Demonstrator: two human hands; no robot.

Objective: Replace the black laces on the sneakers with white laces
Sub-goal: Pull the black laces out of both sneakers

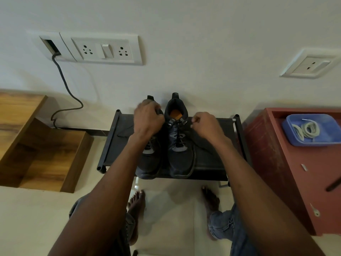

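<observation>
Pair of dark navy mesh sneakers with grey panels [178, 145] sits side by side, toes toward the person, on a low black fabric-topped shoe rack [212, 163]; black laces [178, 134] look threaded through the right-hand shoe's eyelets, the other shoe mostly hidden under the forearm. Left hand [147, 118] over the far end of the rack, fingers curled at the left shoe's collar, seems to grip something dark, can't tell if lace or collar. Right hand [204, 124] beside the right-hand shoe's tongue, fingertips pinched together, likely on a black lace end, blurred. Risks: uneven pulling could drag the light shoe off the rack's front edge; a yanked lace may snag in an eyelet. Coiled white laces [307, 130] lie in a blue plastic tray [295, 141] on a red-brown cabinet [276, 163] right of the rack, untouched.
</observation>
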